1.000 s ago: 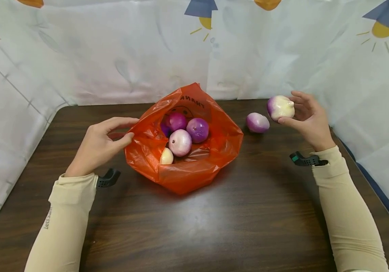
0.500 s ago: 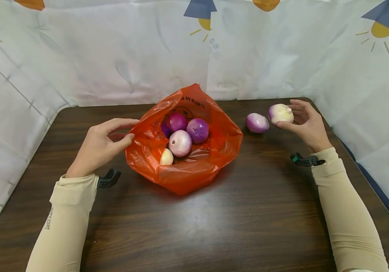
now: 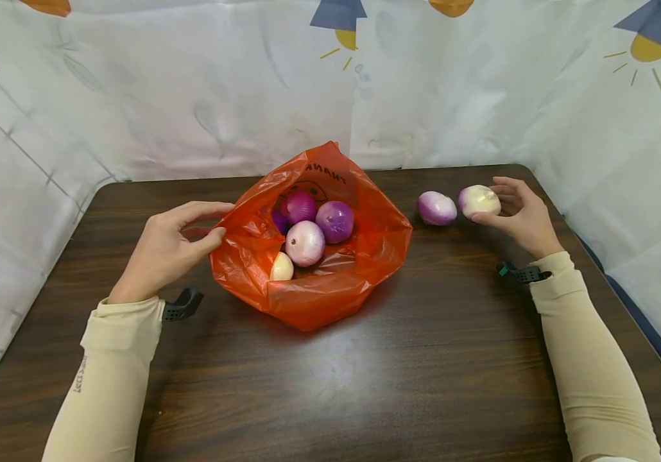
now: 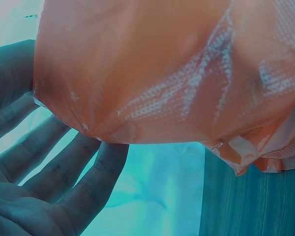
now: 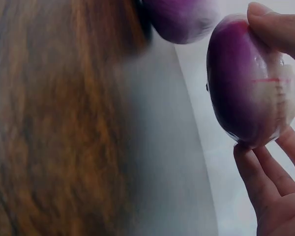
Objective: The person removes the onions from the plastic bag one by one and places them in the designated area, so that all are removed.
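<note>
A white-and-purple onion [image 3: 479, 202] is held between thumb and fingers of the right hand [image 3: 522, 217], just beside a purple onion [image 3: 437, 208] on the surface [image 3: 365, 391]; whether it touches the surface cannot be told; the left rim of a red bag [image 3: 313, 308] is pinched by the left hand [image 3: 169, 247]. The held onion is judged firm, fairly light and slick-skinned, best grasped round its widest part; the bag is judged limp and easily torn, best taken by its rim. Left fingertips are hidden by plastic; a pale bulb [image 3: 282, 267] inside is partly covered; the right wrist view is partly blurred.
</note>
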`<state>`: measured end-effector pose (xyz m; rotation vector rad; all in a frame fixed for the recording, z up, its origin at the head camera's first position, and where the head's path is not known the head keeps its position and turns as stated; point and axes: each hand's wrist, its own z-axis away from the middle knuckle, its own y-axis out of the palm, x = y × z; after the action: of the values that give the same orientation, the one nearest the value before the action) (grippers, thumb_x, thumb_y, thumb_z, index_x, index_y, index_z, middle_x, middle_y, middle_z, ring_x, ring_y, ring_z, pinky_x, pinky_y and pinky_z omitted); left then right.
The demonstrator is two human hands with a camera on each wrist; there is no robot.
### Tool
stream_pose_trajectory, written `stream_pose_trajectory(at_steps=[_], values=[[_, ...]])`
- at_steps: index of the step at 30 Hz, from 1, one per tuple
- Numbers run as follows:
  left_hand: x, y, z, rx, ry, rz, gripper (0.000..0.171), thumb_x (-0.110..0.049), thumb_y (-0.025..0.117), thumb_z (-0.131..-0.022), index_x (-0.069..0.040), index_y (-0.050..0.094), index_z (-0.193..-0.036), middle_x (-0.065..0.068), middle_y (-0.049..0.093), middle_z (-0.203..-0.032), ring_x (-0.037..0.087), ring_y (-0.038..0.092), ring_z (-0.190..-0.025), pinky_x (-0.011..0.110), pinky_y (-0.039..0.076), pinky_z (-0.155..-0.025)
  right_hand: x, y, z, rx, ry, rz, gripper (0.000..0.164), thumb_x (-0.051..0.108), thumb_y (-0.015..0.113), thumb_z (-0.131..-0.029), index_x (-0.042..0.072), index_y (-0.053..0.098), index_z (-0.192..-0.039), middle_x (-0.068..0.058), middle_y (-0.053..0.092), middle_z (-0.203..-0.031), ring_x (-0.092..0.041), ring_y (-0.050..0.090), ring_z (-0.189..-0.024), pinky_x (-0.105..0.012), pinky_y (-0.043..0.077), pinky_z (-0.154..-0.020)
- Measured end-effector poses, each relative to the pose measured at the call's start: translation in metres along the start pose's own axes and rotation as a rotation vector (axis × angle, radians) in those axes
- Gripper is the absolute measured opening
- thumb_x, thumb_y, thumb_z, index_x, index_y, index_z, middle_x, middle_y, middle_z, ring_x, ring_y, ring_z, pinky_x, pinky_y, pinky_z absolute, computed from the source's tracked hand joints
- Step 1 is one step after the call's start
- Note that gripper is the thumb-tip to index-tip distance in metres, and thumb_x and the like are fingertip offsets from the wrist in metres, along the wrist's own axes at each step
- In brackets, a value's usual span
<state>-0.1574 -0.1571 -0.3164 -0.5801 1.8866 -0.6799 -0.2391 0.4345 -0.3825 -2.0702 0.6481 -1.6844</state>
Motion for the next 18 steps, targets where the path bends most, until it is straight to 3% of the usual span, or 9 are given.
stream_pose_trajectory(at_steps=[4, 12, 18], values=[[-0.0003, -0.0001, 0.0003, 0.005, -0.002, 0.001, 0.035, -0.014, 0.072, -0.096, -0.023, 0.073, -0.129, 0.003, 0.074, -0.125, -0.015, 0.062, -0.1, 0.0, 0.051, -0.08, -0.004, 0.001, 0.0007, 0.009, 0.019, 0.033, 0.081, 0.016, 0.088, -0.083, 0.026, 0.047, -0.152, 0.013, 0.057, -0.132, 0.01, 0.056, -0.111, 0.0, 0.045, -0.093], [-0.0019, 0.0001, -0.0004, 0.003, 0.001, 0.021, 0.036, -0.012, 0.073, -0.094, -0.02, 0.073, -0.129, 0.006, 0.074, -0.126, -0.016, 0.061, -0.101, -0.001, 0.05, -0.08, -0.0042, 0.001, 0.0029, 0.054, 0.037, 0.124, 0.082, 0.027, 0.089, -0.083, 0.026, 0.047, -0.153, -0.012, 0.057, -0.147, 0.009, 0.055, -0.113, -0.004, 0.046, -0.093], [-0.0001, 0.001, -0.0003, 0.001, 0.006, 0.01, 0.035, -0.012, 0.072, -0.095, -0.021, 0.073, -0.129, 0.004, 0.074, -0.125, -0.016, 0.062, -0.101, -0.001, 0.05, -0.08, -0.0055, 0.0011, 0.0027, 0.074, 0.048, 0.14, 0.074, 0.032, 0.089, -0.082, 0.019, 0.055, -0.147, -0.012, 0.06, -0.145, 0.014, 0.056, -0.108, -0.002, 0.045, -0.086]])
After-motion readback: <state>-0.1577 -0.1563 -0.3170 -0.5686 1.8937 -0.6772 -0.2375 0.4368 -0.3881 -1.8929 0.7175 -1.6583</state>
